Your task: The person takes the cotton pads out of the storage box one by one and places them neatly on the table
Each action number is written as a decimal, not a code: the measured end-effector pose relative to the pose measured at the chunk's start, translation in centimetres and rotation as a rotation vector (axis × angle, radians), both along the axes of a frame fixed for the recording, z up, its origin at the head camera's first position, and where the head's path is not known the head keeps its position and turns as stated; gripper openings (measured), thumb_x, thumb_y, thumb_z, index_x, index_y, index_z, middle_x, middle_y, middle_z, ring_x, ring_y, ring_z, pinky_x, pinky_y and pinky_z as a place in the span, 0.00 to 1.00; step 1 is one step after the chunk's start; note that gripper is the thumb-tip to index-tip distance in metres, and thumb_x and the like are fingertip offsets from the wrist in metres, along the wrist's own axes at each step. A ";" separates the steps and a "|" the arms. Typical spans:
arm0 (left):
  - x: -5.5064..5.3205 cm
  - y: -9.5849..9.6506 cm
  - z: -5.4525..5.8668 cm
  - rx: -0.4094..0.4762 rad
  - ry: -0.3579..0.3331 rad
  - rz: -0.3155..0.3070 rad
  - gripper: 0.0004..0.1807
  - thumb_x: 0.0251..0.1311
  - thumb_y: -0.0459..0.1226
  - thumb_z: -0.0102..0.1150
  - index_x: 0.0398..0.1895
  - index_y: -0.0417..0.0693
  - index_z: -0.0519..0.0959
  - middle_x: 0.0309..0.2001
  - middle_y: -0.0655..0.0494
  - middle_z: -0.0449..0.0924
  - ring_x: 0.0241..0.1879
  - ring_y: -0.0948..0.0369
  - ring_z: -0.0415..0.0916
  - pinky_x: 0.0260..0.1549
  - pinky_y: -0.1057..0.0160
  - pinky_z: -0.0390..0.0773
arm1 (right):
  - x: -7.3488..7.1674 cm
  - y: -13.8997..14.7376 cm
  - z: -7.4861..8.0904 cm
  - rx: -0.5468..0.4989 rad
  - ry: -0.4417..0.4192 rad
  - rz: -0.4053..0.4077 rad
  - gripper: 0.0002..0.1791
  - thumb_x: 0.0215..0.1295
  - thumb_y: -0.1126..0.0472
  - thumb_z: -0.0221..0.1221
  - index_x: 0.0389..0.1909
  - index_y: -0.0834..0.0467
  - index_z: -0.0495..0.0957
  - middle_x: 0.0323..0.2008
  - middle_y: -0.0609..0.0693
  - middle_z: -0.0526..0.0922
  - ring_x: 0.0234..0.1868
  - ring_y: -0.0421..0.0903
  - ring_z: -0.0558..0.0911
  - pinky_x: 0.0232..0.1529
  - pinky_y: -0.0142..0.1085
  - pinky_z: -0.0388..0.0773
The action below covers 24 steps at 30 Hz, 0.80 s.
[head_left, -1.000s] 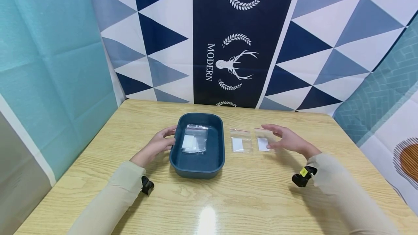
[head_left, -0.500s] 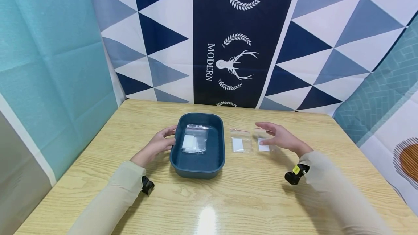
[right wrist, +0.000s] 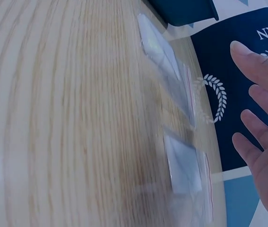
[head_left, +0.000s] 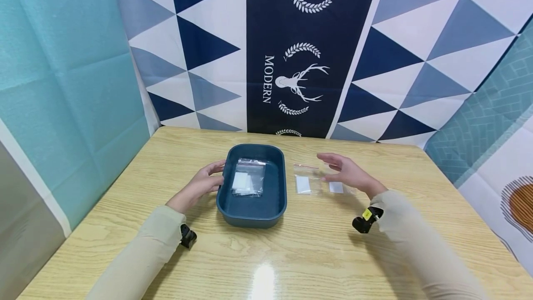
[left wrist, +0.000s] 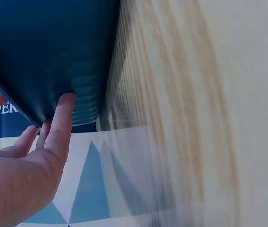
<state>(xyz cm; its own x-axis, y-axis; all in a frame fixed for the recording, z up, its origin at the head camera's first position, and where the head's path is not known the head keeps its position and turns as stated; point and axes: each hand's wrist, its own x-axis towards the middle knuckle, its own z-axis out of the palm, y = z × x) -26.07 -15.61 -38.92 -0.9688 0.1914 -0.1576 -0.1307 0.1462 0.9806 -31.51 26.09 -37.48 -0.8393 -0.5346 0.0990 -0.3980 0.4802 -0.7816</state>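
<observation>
A dark blue rectangular bin point(head_left: 251, 209) sits on the table, holding overlapping clear zip bags point(head_left: 249, 179) with white cards inside. My left hand point(head_left: 201, 185) rests its extended fingers against the bin's left side; in the left wrist view, a fingertip point(left wrist: 67, 98) touches the outer wall. To the right of the bin lie two more zip bags. The nearer one to the bin point(head_left: 303, 184) is in plain sight, while the other point(head_left: 336, 187) is partly covered by my right hand point(head_left: 347, 172). That hand hovers over the bags with spread fingers and holds nothing, as the right wrist view shows.
The wooden table point(head_left: 316, 253) reaches back to a patterned cloth point(head_left: 287, 59) hung behind it. A teal cloth point(head_left: 75, 82) hangs at the left. Black wrist cameras are strapped at both sleeves.
My right hand has moved left, from over the right-hand zip bag toward the one nearer the bin. The left hand, the bin and the bags stay where they were.
</observation>
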 end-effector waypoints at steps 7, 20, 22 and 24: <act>0.0 -0.1 0.0 -0.004 -0.004 -0.005 0.35 0.58 0.29 0.50 0.71 0.45 0.54 0.66 0.41 0.55 0.56 0.47 0.69 0.51 0.53 0.72 | -0.2 -1.0 0.2 -0.027 -0.010 -0.014 0.37 0.55 0.70 0.63 0.66 0.63 0.60 0.66 0.61 0.60 0.66 0.58 0.58 0.64 0.51 0.56; 0.1 0.0 0.2 -0.013 -0.009 0.007 0.35 0.58 0.29 0.49 0.71 0.46 0.55 0.66 0.41 0.56 0.55 0.48 0.70 0.50 0.53 0.73 | -0.6 -2.6 0.9 -0.030 -0.051 -0.057 0.35 0.56 0.69 0.62 0.66 0.63 0.61 0.66 0.61 0.61 0.66 0.57 0.59 0.64 0.48 0.56; 0.1 0.0 0.2 -0.014 -0.010 0.005 0.35 0.58 0.29 0.49 0.71 0.46 0.55 0.66 0.41 0.56 0.55 0.48 0.70 0.50 0.53 0.73 | -0.7 -2.9 1.1 -0.035 -0.056 -0.061 0.36 0.56 0.67 0.63 0.66 0.63 0.62 0.65 0.61 0.62 0.66 0.57 0.60 0.64 0.48 0.57; 0.1 0.0 0.2 -0.017 -0.010 0.007 0.35 0.58 0.29 0.49 0.71 0.46 0.55 0.66 0.41 0.56 0.54 0.48 0.70 0.50 0.54 0.73 | -0.8 -3.2 1.2 -0.041 -0.057 -0.063 0.36 0.55 0.66 0.64 0.65 0.63 0.62 0.65 0.60 0.63 0.66 0.56 0.60 0.64 0.47 0.58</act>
<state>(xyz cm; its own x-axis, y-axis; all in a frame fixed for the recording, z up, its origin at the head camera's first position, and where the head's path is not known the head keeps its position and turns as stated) -25.98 -15.64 -38.67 -0.9685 0.1815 -0.1707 -0.1419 0.1613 0.9766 -32.34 22.87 -36.26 -0.8761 -0.4769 0.0707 -0.3221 0.4699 -0.8219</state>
